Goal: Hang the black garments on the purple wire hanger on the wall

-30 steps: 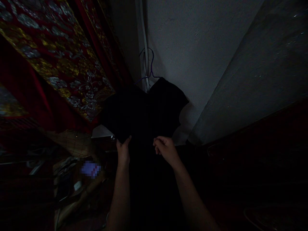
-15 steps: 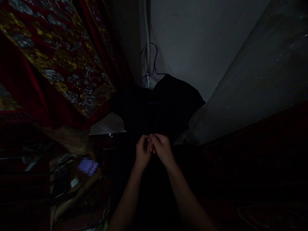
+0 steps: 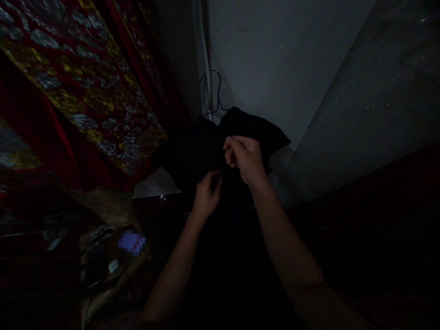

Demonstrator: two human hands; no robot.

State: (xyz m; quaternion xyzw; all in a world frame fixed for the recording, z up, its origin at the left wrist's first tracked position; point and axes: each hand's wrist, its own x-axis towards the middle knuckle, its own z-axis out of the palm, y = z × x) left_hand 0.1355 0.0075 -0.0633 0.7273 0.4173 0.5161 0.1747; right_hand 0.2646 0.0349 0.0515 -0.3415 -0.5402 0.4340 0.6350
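Note:
A black garment (image 3: 192,151) hangs in front of me on a thin blue wire hanger (image 3: 217,94) hooked up by the wall. My right hand (image 3: 244,158) is raised in front of the garment's chest with the fingers curled into a pinch on the dark cloth. Lower and a little to the left, my left hand (image 3: 206,195) also pinches at the garment's front, fingers closed. The room is very dark, and what exactly the fingertips hold is lost in the black fabric.
Red cloth with gold and silver embroidery (image 3: 85,87) hangs at the left. A white wall (image 3: 275,59) and a grey slanted surface (image 3: 371,105) stand behind and to the right. A cluttered table (image 3: 103,256) lies at the lower left.
My hands, apart a second ago, met at the garment's front; now my right hand has risen toward the collar while the left stays lower. The garment's right shoulder has spread out.

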